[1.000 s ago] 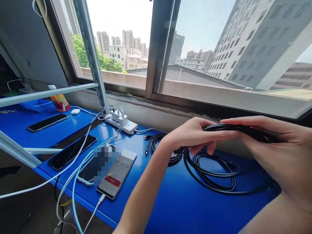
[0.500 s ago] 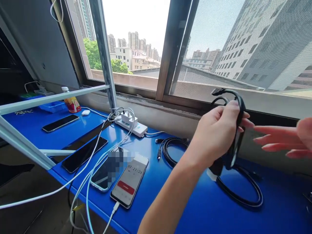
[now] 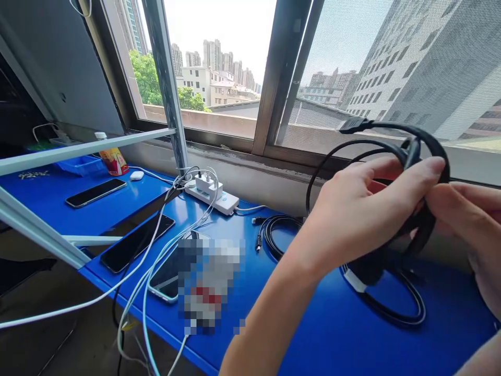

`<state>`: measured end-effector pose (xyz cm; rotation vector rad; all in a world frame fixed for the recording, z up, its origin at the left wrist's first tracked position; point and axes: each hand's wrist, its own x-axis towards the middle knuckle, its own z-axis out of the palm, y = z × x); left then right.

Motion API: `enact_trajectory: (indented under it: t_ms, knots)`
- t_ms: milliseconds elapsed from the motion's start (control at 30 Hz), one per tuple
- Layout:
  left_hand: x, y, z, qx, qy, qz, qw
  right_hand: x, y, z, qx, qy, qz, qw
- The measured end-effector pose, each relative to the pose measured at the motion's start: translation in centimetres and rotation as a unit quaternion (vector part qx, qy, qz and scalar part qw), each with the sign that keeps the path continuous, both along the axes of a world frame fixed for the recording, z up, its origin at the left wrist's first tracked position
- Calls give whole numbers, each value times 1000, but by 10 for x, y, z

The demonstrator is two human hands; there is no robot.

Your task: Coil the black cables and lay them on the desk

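A bundled black cable [image 3: 437, 146] is held up above the blue table, its flat connector [image 3: 354, 125] sticking out to the left. My left hand [image 3: 360, 214] is closed round the bundle, thumb on top. From the right, my right hand [image 3: 467, 209] pinches the bundle's right side, close to my left thumb. Loops of the cable rise beyond my left fingers, and part of the bundle is hidden by both hands. Below them, another coiled black cable [image 3: 415, 313] lies on the table; a white tag [image 3: 355, 280] shows near its left end.
A further black cable coil [image 3: 270, 235] rests by the wall. Left of it are a white power strip [image 3: 225, 201], several phones [image 3: 136, 245] and white charging cords [image 3: 144, 324]. A metal frame [image 3: 43, 222] crosses the left side, with a bottle [image 3: 113, 156] behind it. Windows line the back.
My right hand has come in from the right, going from outstretched fingers to a pinch on the cable. My left hand has shifted right with the cable, and its loops now spread wider.
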<state>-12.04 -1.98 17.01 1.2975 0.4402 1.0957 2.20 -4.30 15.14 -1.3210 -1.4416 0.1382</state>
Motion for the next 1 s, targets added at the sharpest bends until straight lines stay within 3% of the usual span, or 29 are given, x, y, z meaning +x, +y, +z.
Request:
enact_trajectory:
  t_ms: [100, 167, 400, 600, 833, 1000]
  knots:
    - [0, 0, 0, 59, 19, -11, 998, -5, -1, 5, -5, 71, 30, 997]
    - [3, 1, -1, 53, 18, 3, 998, -9, -3, 9, -4, 116, 23, 993]
    - [14, 5, -4, 45, 1, 73, 996, -4, -7, 13, 12, 144, -103, 984]
    - [11, 13, -6, 19, 30, 115, 993, -7, -10, 18, 21, 45, -4, 999]
    - [16, 22, -7, -45, -22, 136, 989, -11, 0, 13, 52, -44, 10, 998]
    - [10, 26, -8, -38, 13, 133, 990, -3, -1, 14, 1, -41, 103, 994]
